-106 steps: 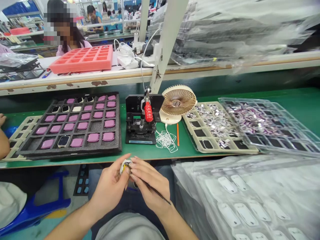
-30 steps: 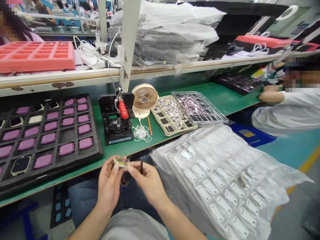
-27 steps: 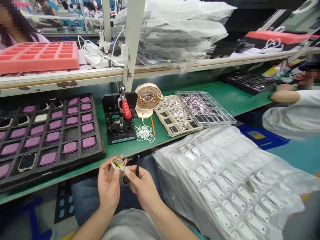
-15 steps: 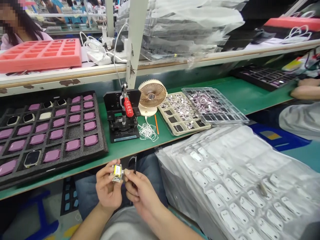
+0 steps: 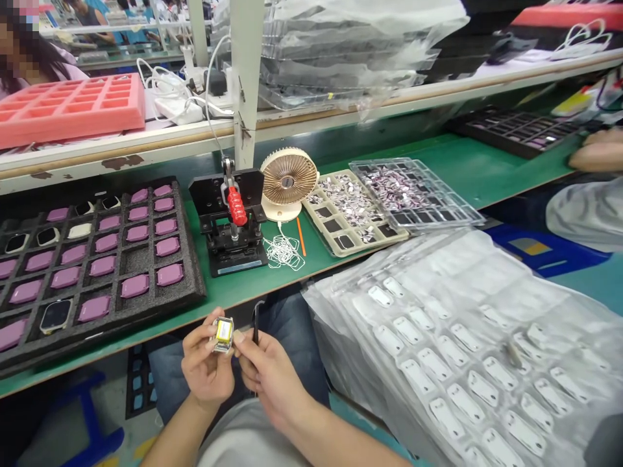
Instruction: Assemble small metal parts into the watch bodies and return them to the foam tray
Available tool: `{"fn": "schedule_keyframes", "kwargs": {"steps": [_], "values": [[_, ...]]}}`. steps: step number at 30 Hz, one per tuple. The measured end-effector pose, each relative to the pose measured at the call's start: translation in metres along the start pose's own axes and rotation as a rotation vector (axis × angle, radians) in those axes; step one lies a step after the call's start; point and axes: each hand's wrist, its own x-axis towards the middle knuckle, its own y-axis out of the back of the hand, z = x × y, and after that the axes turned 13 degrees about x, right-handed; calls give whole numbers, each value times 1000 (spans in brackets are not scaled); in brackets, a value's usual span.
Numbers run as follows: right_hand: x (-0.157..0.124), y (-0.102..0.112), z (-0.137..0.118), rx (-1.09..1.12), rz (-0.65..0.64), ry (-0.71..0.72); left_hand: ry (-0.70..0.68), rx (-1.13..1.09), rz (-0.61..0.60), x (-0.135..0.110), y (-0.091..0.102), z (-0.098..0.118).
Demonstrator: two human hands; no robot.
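My left hand is closed around the rim of a small open watch case, above my lap. A yellow-edged battery with a pale label shows inside the case. At the case's right side, my right hand has its thumb and finger pinched together close to the rim. A thin black piece rises from the fingers of this hand, seen nearly edge-on; its kind cannot be made out. What the pinching fingertips touch is too small to tell.
On the green bench stand a foam tray of purple and dark watches, a red-handled clamp press, a fan and two part-filled trays. Wrapped sheets of white parts lie right. Another person's arm shows.
The watch case has turned so its battery faces me more. The black piece looks narrower, and both hands sit slightly farther left and lower as the whole view shifts.
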Motion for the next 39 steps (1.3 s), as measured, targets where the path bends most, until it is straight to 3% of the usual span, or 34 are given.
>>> {"fn": "schedule_keyframes", "kwargs": {"steps": [3,7,9,14,17,19,21,23,26,28,31,39], "values": [[8,8,-5,-88,-112,-13,-68,-25,19,-5,-12,13],[21,21,-10,-330,-213,211,-111,-97,-36,-8,-22,19],[24,23,-10,-388,-234,301,-111,-118,-99,-8,-21,14],[15,19,2,-418,-201,371,-145,-175,-187,-15,-13,3],[1,22,4,-501,-130,428,1,-199,-207,-20,-14,6],[-13,32,-9,-728,-93,450,197,-206,-265,-19,-17,5],[-30,48,-39,-1056,26,484,408,-205,-350,-15,-20,3],[-49,70,-83,-1381,310,545,562,-204,-436,-10,-24,-1],[-68,106,-154,-1722,859,506,670,-205,-548,-6,-28,-5],[-69,126,-189,-1785,1008,427,684,-167,-585,-7,-30,-7],[-61,144,-214,-1810,1022,357,671,-91,-577,-10,-33,-8],[-57,153,-227,-1807,965,348,813,-44,-635,-12,-35,-7]]}}
